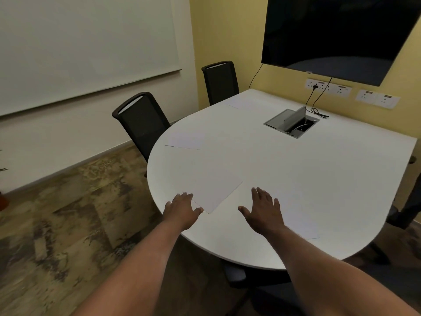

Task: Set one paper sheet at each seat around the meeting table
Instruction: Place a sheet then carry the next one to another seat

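A white meeting table (284, 169) fills the middle of the head view. White paper sheets lie on it, hard to tell from the top. One sheet (211, 190) lies at the near left, angled, and my left hand (182, 208) rests flat on its near corner. Another sheet (303, 222) lies under my right hand (264, 210), which is spread flat. A third sheet (186, 140) lies before the nearer black chair (141, 122). A faint sheet (241, 102) lies before the farther black chair (219, 82). Neither hand grips anything.
An open cable box (291, 123) is sunk into the tabletop, with a black cable (315, 106) running to wall sockets (328, 87). A dark screen (341, 35) hangs on the yellow wall. A whiteboard (86, 42) is on the left wall. Dark chair parts (401, 215) show at the right edge.
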